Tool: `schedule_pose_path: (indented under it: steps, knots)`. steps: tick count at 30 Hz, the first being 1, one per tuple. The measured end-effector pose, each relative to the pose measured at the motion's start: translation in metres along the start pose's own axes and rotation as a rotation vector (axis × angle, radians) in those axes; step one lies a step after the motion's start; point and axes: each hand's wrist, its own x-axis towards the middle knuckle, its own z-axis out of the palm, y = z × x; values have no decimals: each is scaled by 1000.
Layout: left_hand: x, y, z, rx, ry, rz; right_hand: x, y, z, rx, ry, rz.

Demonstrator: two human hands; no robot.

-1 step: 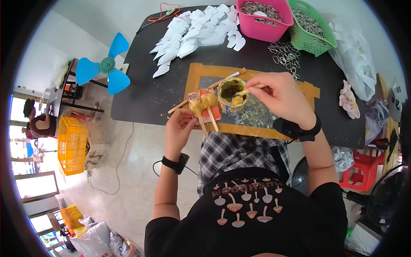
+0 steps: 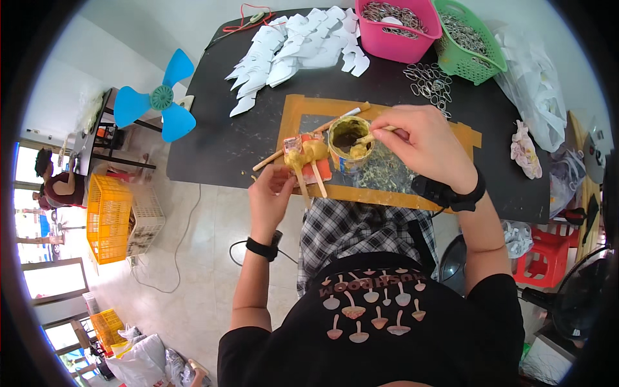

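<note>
My right hand (image 2: 422,145) is closed around a short wooden stick (image 2: 382,134), whose yellow-coated end reaches into an open can (image 2: 351,164). Thick yellow paste (image 2: 358,151) clings to the can's inner wall, and its inside looks dark lower down. To the left of the can lies a red and white card (image 2: 324,169) smeared with yellow paste. Two flat wooden sticks (image 2: 319,180) rest on it with their pasted ends up. My left hand (image 2: 271,193) pinches the card's near left edge; its fingertips are partly hidden.
Brown tape frames a work patch (image 2: 380,193) on the black table (image 2: 219,142). A wooden rod (image 2: 271,159) lies behind the card. Farther back are white cut pieces (image 2: 296,48), loose metal rings (image 2: 431,84), a pink basket (image 2: 400,45) and a green basket (image 2: 474,55). A blue fan (image 2: 161,97) stands left.
</note>
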Motion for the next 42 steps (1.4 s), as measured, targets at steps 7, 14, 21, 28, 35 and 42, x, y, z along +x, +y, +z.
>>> schedule_pose_path:
  steps: [7, 14, 21, 28, 35, 42]
  knots:
    - [-7, 54, 44, 320, 156, 459, 27, 2, -3, -232, -191, -143]
    - [15, 55, 88, 163, 44, 341, 24, 9, 8, -42, -185, -8]
    - [7, 47, 98, 314, 215, 427, -4, -1, 17, 554, -27, 598]
    - [-5, 47, 108, 412, 239, 532, -42, 4, 5, 1252, 25, 939]
    - [-10, 45, 111, 460, 228, 637, -67, 0, -30, 1437, 315, 729]
    - [-11, 46, 116, 460, 213, 650, -107, 23, -87, 1850, 582, 363]
